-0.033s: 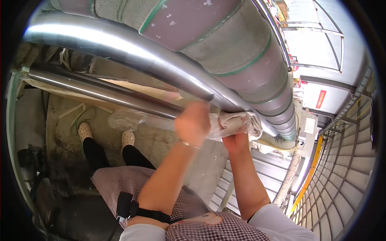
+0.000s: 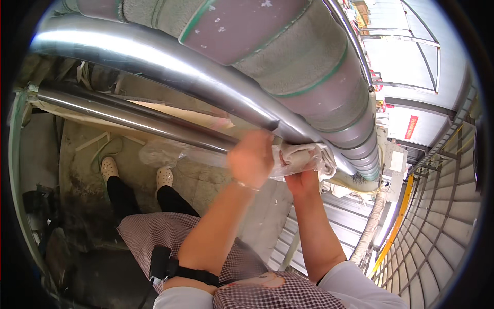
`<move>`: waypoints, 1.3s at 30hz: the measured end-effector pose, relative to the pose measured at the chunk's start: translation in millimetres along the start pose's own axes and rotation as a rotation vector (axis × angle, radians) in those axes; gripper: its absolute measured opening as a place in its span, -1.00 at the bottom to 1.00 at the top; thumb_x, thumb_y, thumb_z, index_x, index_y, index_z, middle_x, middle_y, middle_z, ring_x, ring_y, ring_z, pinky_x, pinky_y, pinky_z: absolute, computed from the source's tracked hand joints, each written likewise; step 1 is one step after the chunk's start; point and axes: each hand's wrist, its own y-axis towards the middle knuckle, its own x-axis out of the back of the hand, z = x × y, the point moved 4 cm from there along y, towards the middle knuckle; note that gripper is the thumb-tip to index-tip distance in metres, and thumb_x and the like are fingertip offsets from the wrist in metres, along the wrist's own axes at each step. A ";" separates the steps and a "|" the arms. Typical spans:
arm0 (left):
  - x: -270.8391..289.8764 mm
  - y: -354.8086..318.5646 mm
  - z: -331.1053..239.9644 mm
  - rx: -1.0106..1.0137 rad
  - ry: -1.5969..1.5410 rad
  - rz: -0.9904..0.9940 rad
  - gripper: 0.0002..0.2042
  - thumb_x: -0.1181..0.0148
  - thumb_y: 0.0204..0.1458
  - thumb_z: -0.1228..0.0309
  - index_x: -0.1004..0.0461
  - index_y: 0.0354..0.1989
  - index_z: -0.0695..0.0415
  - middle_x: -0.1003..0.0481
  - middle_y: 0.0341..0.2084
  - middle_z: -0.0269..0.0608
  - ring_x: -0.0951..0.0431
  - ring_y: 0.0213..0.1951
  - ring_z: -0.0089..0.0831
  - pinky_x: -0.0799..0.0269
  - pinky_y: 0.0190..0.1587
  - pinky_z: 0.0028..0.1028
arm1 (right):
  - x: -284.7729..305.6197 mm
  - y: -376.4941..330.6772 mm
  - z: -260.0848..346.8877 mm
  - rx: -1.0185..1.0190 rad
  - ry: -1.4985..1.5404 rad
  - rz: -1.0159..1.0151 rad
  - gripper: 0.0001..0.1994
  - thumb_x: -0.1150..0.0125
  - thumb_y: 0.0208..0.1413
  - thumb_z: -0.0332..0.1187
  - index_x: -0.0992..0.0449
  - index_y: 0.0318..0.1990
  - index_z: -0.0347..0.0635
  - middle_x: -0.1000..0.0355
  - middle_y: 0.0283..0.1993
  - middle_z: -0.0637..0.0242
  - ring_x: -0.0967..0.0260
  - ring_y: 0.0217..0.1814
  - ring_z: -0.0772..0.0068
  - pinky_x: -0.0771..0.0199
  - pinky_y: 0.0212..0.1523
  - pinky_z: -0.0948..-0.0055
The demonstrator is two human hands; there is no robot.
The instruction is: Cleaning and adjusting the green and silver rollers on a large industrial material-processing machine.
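Observation:
A crumpled off-white bundle (image 2: 303, 155), cloth-like with clear plastic film about it, lies under the large shiny metal roller (image 2: 200, 82). My right hand (image 2: 302, 181) grips this bundle from below, its fingers partly hidden in the folds. At the bundle's left end is my left hand (image 2: 251, 158), closed and slightly blurred, beside the thinner metal roller (image 2: 139, 119). What its fingers hold, if anything, stays hidden. A small dark shape shows just above that hand, against the large roller; I cannot tell what it is. Loose clear film (image 2: 167, 153) trails left below the thinner roller.
A thick roll wrapped in grey-brown bands with green edges (image 2: 314, 77) runs above the large roller. A pale green frame post (image 2: 19, 154) stands at the left. Down on the floor are my shoes (image 2: 109, 167). A yellow bar (image 2: 396, 221) and a gridded wall lie at the right.
My left hand has shifted slightly right and looks less blurred. The right hand and the bundle stay in place.

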 end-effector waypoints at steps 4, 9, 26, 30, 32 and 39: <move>7.1 4.9 -0.3 0.006 0.024 0.010 -0.87 -0.20 -0.14 0.58 -0.38 -0.48 0.09 -0.46 -0.60 -0.21 -0.48 -0.60 -0.21 -0.38 -0.58 -0.37 | 1.2 2.9 -0.1 0.007 -0.011 0.015 -0.61 0.06 0.23 -0.08 -0.32 0.09 -0.10 -0.33 0.12 0.33 -0.26 0.16 0.30 -0.29 0.18 0.23; 27.5 8.9 9.0 0.017 0.097 -0.004 -0.90 -0.20 -0.12 0.57 -0.39 -0.47 0.12 -0.47 -0.59 -0.19 -0.50 -0.58 -0.21 -0.39 -0.56 -0.40 | -10.5 3.8 -14.2 0.032 0.055 0.049 -0.58 0.07 0.23 -0.05 -0.30 0.10 -0.11 -0.32 0.12 0.32 -0.25 0.16 0.28 -0.30 0.16 0.20; 467.6 -83.0 68.5 0.576 0.694 -0.423 -0.88 -0.15 -0.03 0.56 -0.32 -0.48 0.25 -0.36 -0.67 -0.17 -0.35 -0.65 -0.42 -0.29 -0.54 -0.48 | -424.8 7.9 -254.3 -0.397 0.437 0.463 -0.48 -0.24 -0.04 0.08 -0.35 -0.02 -0.03 -0.44 -0.08 0.34 -0.37 -0.08 0.33 -0.44 -0.09 0.30; 498.0 -126.0 56.0 0.793 0.619 -0.623 -0.87 -0.16 -0.08 0.57 -0.30 -0.52 0.23 -0.32 -0.66 -0.26 -0.28 -0.60 -0.54 -0.22 -0.54 -0.52 | -524.3 21.7 -311.0 -0.557 0.477 0.396 -0.42 -0.22 -0.08 0.12 -0.35 -0.01 -0.08 -0.44 -0.10 0.31 -0.38 -0.15 0.28 -0.45 -0.14 0.28; 497.7 -143.3 65.2 0.871 0.566 -0.616 -0.86 -0.14 -0.03 0.54 -0.28 -0.50 0.23 -0.31 -0.65 -0.29 -0.30 -0.59 -0.56 -0.26 -0.52 -0.54 | -562.7 33.3 -334.5 -0.497 0.442 0.475 -0.45 -0.20 -0.05 0.11 -0.36 -0.01 -0.07 -0.44 -0.11 0.31 -0.38 -0.16 0.28 -0.45 -0.15 0.28; 538.8 -119.3 62.2 0.932 0.452 -0.696 -0.84 -0.10 0.02 0.54 -0.23 -0.50 0.23 -0.27 -0.64 -0.32 -0.30 -0.57 -0.59 -0.27 -0.51 -0.58 | -635.3 42.4 -371.6 -0.513 0.392 0.361 -0.56 -0.14 0.05 0.06 -0.41 -0.05 -0.04 -0.46 -0.10 0.36 -0.39 -0.12 0.34 -0.42 -0.07 0.26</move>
